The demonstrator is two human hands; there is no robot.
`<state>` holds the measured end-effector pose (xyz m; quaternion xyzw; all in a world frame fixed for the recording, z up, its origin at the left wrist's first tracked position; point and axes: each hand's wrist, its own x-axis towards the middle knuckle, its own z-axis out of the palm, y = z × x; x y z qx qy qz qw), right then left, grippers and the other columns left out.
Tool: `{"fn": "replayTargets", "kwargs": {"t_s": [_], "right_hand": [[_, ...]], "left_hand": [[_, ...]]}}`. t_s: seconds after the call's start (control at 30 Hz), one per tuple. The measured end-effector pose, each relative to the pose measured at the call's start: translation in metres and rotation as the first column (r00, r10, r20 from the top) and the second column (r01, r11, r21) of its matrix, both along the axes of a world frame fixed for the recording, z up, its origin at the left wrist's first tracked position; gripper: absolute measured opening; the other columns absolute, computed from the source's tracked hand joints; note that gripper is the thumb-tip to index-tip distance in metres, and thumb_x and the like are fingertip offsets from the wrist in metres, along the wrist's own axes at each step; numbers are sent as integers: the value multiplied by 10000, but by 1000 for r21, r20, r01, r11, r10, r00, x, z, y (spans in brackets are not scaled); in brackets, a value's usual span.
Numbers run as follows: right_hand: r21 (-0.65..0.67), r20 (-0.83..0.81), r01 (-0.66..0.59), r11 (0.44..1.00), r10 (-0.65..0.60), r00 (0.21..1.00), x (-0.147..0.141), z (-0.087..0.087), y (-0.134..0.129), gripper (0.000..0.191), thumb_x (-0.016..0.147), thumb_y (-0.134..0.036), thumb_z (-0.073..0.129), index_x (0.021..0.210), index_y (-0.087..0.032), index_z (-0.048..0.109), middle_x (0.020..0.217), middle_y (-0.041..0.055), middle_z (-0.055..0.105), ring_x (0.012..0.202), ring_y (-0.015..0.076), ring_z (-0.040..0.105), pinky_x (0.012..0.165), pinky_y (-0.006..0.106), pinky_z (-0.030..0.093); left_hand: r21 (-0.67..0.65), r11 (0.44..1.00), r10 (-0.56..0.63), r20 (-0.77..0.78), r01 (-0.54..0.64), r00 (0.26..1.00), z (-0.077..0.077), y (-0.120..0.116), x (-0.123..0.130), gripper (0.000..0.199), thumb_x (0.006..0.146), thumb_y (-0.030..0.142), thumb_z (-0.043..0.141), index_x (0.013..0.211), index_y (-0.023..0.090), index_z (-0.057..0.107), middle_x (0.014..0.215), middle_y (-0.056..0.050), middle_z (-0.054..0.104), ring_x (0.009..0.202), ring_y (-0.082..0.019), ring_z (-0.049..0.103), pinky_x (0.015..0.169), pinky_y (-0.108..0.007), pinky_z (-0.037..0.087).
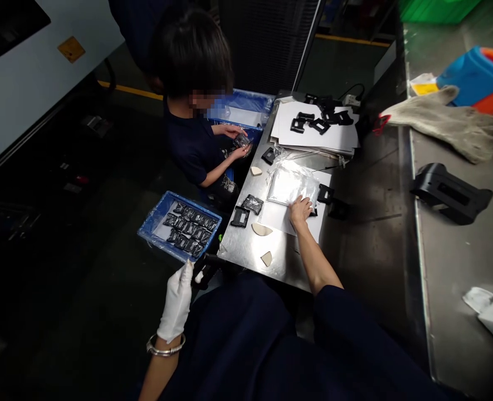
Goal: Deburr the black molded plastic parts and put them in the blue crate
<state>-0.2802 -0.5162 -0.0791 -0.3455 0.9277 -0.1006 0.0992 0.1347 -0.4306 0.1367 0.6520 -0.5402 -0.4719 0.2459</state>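
My left hand (176,303), in a white glove with a metal bracelet at the wrist, is beside a dark object (205,271) at the table's near left corner; its fingers are pressed together, and what they hold is hard to make out. My bare right hand (301,211) touches the near edge of a stack of clear plastic bags (293,185) on white sheets (274,216). Just right of that hand lies a black plastic part (325,193). Left of the bags are a wrapped black part (253,204) and an unwrapped one (240,217).
A seated person (191,128) holds a wrapped part beyond the metal table (286,266). A blue crate (146,227) holds several wrapped parts. Black parts lie on stacked sheets (286,120). At right, a bench (459,262) bears a glove (442,120) and black housing (453,192).
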Motion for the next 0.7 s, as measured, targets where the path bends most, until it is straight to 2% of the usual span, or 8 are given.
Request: {"fn": "replayTargets", "kwargs": {"t_s": [0.13,0.2,0.3,0.47,0.7], "right_hand": [[58,-36,-42,997,44,998,-8,-9,2,373,963,-361,535,1269,-148,542,1294,125,534,1186,269,504,989,469,422],[75,-41,-69,995,72,997,-13,-10,1,352,950,-396,577,1214,-163,582,1275,92,566,1165,243,544,995,472,454],[79,-46,-91,993,94,994,-18,-10,-1,333,946,-386,597,1190,-158,604,1255,90,593,1143,235,576,981,470,486],[49,-42,-59,997,61,997,-17,-11,1,348,949,-372,599,1222,-158,590,1264,96,590,1123,231,593,950,455,516],[5,83,11,1000,-11,997,-35,-3,-4,312,955,-398,584,1148,-154,611,1164,77,622,998,189,621,858,391,545]], "left_hand": [[9,998,-68,9,68,998,-3,-5,6,422,955,514,466,709,179,538,705,-7,565,695,-149,520,678,-246,439],[-8,997,-81,8,81,997,-5,-8,7,379,955,485,489,731,183,543,710,4,541,721,-147,526,700,-241,429],[-34,995,-96,-17,95,995,-6,-12,7,361,953,478,503,744,187,545,704,13,519,730,-145,522,710,-240,415],[-54,994,-98,-27,97,995,-6,-13,15,340,946,470,520,770,184,572,725,7,549,733,-148,517,707,-246,407],[-22,998,-52,-11,52,999,-8,-5,30,366,948,496,511,758,186,552,741,8,558,745,-147,529,723,-246,410]]}}
